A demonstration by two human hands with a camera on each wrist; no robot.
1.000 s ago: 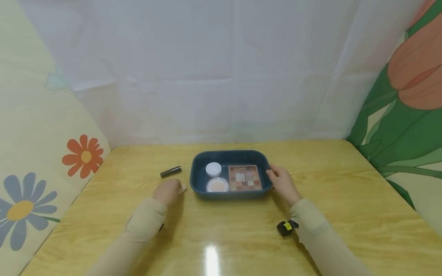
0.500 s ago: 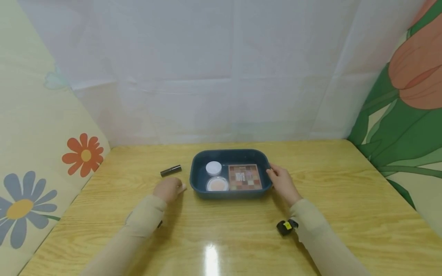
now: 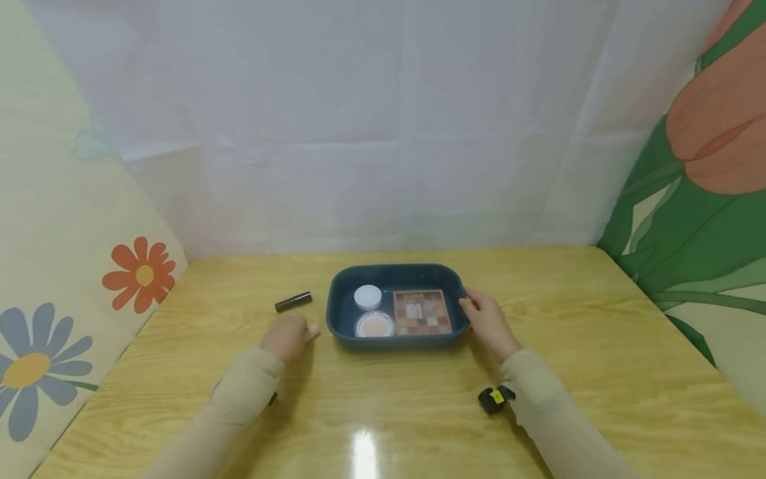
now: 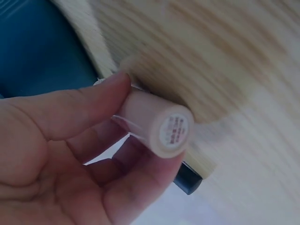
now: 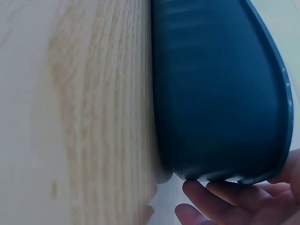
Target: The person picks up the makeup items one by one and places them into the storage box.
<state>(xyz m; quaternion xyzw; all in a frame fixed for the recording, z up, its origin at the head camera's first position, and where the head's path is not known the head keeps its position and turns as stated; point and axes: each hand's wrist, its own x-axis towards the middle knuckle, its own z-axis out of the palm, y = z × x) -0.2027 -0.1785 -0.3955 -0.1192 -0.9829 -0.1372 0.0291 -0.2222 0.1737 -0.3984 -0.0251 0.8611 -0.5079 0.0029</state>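
Observation:
In the left wrist view, my left hand [image 4: 84, 154] pinches a pale pink cosmetic tube [image 4: 152, 123] between thumb and fingers, its round labelled end facing the camera. From the head view, that hand [image 3: 286, 337] is low over the table, just left of a dark blue basin [image 3: 395, 343]. My right hand [image 3: 489, 322] grips the basin's right end; in the right wrist view its fingers [image 5: 220, 201] press the outside under the rim. Inside the basin lie a white round jar [image 3: 368, 297], a round compact [image 3: 375, 325] and a square eyeshadow palette [image 3: 421, 313].
A black tube [image 3: 293, 302] lies on the wooden table [image 3: 419, 406] behind my left hand. White cloth [image 3: 383, 133] hangs along the table's far edge. Flower-printed panels stand at the left [image 3: 54, 199] and right [image 3: 706, 266].

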